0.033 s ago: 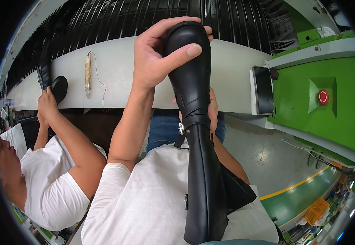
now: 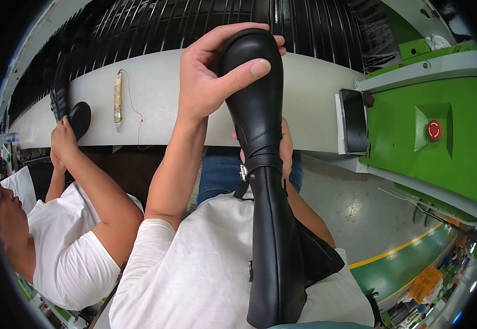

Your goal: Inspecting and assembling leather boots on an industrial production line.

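Note:
A tall black leather boot [image 2: 274,230] stretches away from my chest, its toe pointing to the far side and its shaft lying along my white shirt. My left hand [image 2: 205,82] is closed around the toe, thumb across the top and fingers over the tip. Under the ankle, my right hand [image 2: 286,148] clasps the boot from below; most of it is hidden, with some fingers showing on the left side. A strap with a metal buckle [image 2: 243,172] crosses the ankle. The shaft's top hangs open on the right, showing a dark flap [image 2: 320,257].
On the white table [image 2: 161,109] lies a knife with a wrapped handle [image 2: 118,98] and a thin cord. A phone [image 2: 353,120] rests beside a green machine [image 2: 397,104] with a red button [image 2: 434,130]. At left, a co-worker's hands [image 2: 63,140] hold another black boot [image 2: 79,119]. Dark slats [image 2: 156,27] run behind.

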Demonstrator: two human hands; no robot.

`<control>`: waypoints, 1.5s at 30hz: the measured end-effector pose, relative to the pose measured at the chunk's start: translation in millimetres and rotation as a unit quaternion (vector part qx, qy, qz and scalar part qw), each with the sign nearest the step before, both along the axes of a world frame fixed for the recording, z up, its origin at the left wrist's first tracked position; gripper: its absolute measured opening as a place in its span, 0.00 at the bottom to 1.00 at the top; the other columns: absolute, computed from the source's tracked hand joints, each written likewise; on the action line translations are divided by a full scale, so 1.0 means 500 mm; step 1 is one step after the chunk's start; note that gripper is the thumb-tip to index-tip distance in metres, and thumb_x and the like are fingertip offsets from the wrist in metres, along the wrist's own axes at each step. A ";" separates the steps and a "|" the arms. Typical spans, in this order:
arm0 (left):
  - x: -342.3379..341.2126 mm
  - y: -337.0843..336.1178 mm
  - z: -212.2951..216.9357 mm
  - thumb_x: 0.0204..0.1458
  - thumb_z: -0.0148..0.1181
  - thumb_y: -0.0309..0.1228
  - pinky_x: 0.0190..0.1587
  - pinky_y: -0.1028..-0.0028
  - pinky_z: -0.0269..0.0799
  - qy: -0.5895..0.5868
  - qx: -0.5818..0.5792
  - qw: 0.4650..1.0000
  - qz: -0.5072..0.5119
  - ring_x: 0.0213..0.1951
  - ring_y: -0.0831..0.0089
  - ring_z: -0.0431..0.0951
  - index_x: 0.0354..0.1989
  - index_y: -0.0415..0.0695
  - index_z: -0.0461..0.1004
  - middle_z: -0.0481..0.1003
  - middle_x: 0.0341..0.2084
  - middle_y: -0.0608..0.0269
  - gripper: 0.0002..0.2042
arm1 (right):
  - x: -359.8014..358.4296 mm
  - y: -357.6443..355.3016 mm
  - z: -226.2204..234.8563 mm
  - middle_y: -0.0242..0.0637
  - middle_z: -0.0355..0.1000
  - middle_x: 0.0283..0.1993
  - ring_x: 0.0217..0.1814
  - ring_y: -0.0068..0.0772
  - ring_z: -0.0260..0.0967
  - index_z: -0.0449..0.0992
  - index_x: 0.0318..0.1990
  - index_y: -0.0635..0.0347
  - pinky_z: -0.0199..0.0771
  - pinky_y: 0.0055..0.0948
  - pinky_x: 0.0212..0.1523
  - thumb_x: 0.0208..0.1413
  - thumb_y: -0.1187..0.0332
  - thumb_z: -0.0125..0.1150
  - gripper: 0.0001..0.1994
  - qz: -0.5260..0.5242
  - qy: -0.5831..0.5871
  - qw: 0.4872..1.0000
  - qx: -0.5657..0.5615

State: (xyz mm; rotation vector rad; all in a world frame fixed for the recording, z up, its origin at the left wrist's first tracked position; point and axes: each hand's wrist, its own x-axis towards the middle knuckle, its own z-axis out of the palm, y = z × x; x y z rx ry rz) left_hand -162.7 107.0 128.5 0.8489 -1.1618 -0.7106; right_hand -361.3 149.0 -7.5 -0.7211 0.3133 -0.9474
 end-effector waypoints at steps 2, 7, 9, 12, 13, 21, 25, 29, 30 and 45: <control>0.000 0.002 0.000 0.57 0.73 0.30 0.58 0.55 0.88 0.003 0.004 1.000 0.000 0.54 0.49 0.89 0.64 0.30 0.78 0.86 0.52 0.37 0.27 | 0.000 -0.001 -0.001 0.79 0.71 0.58 0.38 0.49 0.85 0.55 0.78 0.65 0.90 0.31 0.28 0.74 0.42 0.60 0.41 -0.006 0.015 1.000 -0.014; 0.002 0.002 -0.001 0.57 0.73 0.30 0.58 0.55 0.88 -0.001 -0.001 1.000 -0.002 0.54 0.49 0.89 0.64 0.30 0.77 0.86 0.53 0.37 0.27 | 0.004 -0.007 -0.012 0.80 0.71 0.59 0.37 0.48 0.86 0.56 0.77 0.70 0.91 0.31 0.29 0.72 0.49 0.67 0.40 0.019 -0.039 0.999 0.021; 0.002 0.000 0.001 0.57 0.73 0.30 0.58 0.55 0.88 -0.003 -0.001 1.000 -0.003 0.54 0.49 0.89 0.65 0.30 0.77 0.86 0.53 0.36 0.27 | 0.004 -0.007 -0.023 0.79 0.71 0.59 0.36 0.48 0.86 0.56 0.76 0.71 0.92 0.31 0.30 0.70 0.52 0.72 0.41 0.023 -0.062 0.998 0.012; 0.003 0.001 0.000 0.57 0.73 0.29 0.58 0.55 0.88 -0.002 -0.006 1.000 -0.003 0.54 0.49 0.89 0.65 0.31 0.76 0.85 0.53 0.36 0.28 | 0.010 -0.002 0.007 0.79 0.70 0.59 0.40 0.50 0.86 0.57 0.75 0.73 0.93 0.32 0.30 0.62 0.57 0.81 0.45 0.039 -0.122 0.991 0.046; 0.003 0.002 0.001 0.57 0.73 0.29 0.58 0.55 0.88 -0.006 -0.007 1.000 0.000 0.54 0.49 0.89 0.66 0.31 0.76 0.85 0.53 0.36 0.28 | 0.011 0.000 0.020 0.79 0.70 0.60 0.42 0.51 0.86 0.57 0.75 0.73 0.93 0.33 0.30 0.58 0.57 0.84 0.48 0.016 -0.089 0.990 0.105; 0.000 0.001 0.001 0.58 0.72 0.29 0.56 0.56 0.89 -0.005 -0.006 1.000 0.004 0.54 0.48 0.89 0.66 0.32 0.76 0.85 0.53 0.35 0.28 | 0.008 -0.006 0.001 0.76 0.70 0.60 0.47 0.54 0.86 0.58 0.74 0.72 0.93 0.33 0.30 0.70 0.53 0.71 0.39 0.023 -0.065 0.998 -0.008; 0.003 0.004 0.000 0.58 0.73 0.29 0.56 0.56 0.89 -0.007 -0.005 1.000 0.003 0.54 0.48 0.89 0.66 0.32 0.76 0.85 0.53 0.35 0.28 | 0.010 0.005 0.036 0.77 0.70 0.60 0.47 0.55 0.86 0.57 0.75 0.68 0.93 0.33 0.30 0.76 0.49 0.60 0.35 0.009 -0.022 0.999 0.024; 0.003 0.003 0.001 0.58 0.73 0.29 0.56 0.56 0.89 -0.010 -0.007 1.000 0.004 0.54 0.48 0.89 0.66 0.32 0.76 0.85 0.53 0.34 0.28 | 0.010 0.005 0.053 0.76 0.70 0.60 0.47 0.55 0.86 0.57 0.74 0.67 0.94 0.33 0.31 0.78 0.49 0.56 0.33 0.022 -0.048 0.999 0.012; 0.003 0.003 0.001 0.58 0.73 0.29 0.56 0.56 0.89 -0.010 -0.007 1.000 0.003 0.54 0.48 0.89 0.66 0.32 0.76 0.85 0.53 0.34 0.28 | 0.011 0.006 0.054 0.76 0.70 0.60 0.47 0.55 0.86 0.57 0.74 0.67 0.94 0.33 0.31 0.78 0.49 0.56 0.33 0.022 -0.048 0.999 0.012; 0.000 0.003 -0.001 0.57 0.73 0.28 0.55 0.56 0.89 -0.004 -0.009 1.000 0.010 0.53 0.47 0.90 0.65 0.32 0.76 0.85 0.53 0.33 0.27 | 0.011 0.008 0.048 0.79 0.72 0.58 0.43 0.51 0.87 0.57 0.75 0.64 0.91 0.32 0.30 0.78 0.45 0.55 0.34 0.014 -0.034 0.999 0.001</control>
